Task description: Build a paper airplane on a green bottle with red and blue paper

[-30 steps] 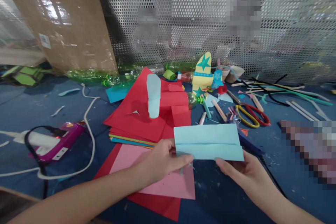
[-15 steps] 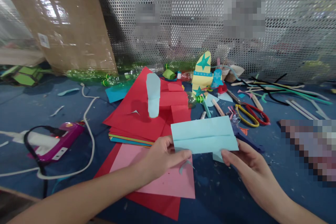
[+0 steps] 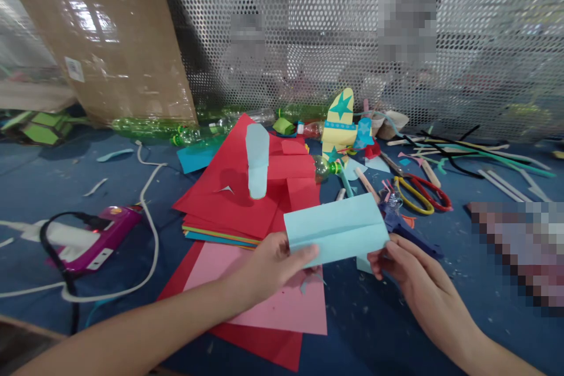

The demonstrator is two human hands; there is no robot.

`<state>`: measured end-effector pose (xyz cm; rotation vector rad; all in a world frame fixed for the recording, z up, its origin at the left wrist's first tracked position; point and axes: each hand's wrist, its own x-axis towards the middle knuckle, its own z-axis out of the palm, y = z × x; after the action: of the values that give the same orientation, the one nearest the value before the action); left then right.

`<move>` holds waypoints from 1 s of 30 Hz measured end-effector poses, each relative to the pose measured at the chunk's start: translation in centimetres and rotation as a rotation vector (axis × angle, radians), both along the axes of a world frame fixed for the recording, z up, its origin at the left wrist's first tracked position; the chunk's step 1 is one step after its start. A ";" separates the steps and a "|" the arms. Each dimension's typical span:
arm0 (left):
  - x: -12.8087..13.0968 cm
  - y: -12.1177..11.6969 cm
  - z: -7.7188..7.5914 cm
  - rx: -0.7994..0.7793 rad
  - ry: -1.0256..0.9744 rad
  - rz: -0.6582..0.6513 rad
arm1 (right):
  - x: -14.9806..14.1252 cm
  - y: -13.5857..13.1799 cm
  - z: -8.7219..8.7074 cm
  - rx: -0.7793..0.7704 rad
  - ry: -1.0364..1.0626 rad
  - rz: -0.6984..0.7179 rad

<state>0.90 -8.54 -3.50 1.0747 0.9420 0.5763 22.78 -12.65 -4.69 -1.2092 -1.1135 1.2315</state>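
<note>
A light blue folded paper strip (image 3: 335,226) is held up over the table, tilted with its right end higher and a crease along its length. My left hand (image 3: 282,261) pinches its left end, thumb on the front face. At the lower right corner, my right hand (image 3: 409,273) has its fingertips closed on the paper's edge. A small light blue paper piece (image 3: 363,264) shows below the strip, partly hidden. Behind lies a plastic bottle wrapped in red paper (image 3: 291,167), with a light blue rounded paper piece (image 3: 258,158) at its left end.
Red paper sheets (image 3: 220,205) and a pink sheet (image 3: 264,305) lie at the left. Scissors (image 3: 429,192) and a dark blue tool with a cord (image 3: 412,234) are at the right. A purple power strip (image 3: 101,241) trails cables. A perforated metal panel (image 3: 308,29) stands behind.
The strip has moved slightly left and up, and its right end has tilted upward. My right thumb has shifted from the lower edge to the right corner, uncovering the small blue piece.
</note>
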 end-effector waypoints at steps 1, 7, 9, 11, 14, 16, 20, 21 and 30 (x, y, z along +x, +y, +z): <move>0.0 0.0 0.0 -0.033 -0.051 0.002 | 0.0 0.0 0.1 0.000 -0.021 0.009; 0.0 0.1 -0.2 -0.233 -0.236 0.051 | -0.4 0.0 0.7 -0.005 -0.181 0.029; 0.0 0.1 -0.3 -0.228 -0.211 0.007 | -0.5 0.0 0.8 0.017 -0.190 0.028; -0.1 0.0 -0.3 -0.211 -0.179 -0.064 | -0.6 0.1 0.9 0.032 -0.203 0.026; -0.2 -0.3 -0.3 -0.175 -0.155 -0.104 | -0.6 0.2 0.7 0.021 -0.199 0.038; -0.2 -0.4 -0.2 -0.124 -0.095 -0.119 | -0.5 0.1 0.4 0.000 -0.136 0.073; -0.4 -0.5 0.0 0.018 -0.012 -0.135 | -0.4 -0.2 -0.2 -0.055 -0.036 0.091; -0.4 -0.5 0.0 0.055 -0.023 -0.127 | -0.4 -0.2 -0.1 -0.079 -0.046 0.092; -0.7 -0.4 0.7 0.134 0.057 -0.146 | -0.4 0.0 0.3 -0.037 -0.194 0.084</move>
<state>0.23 -8.91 -2.80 1.2752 0.8754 0.4954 22.41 -12.64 -4.40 -1.3440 -1.2996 1.2215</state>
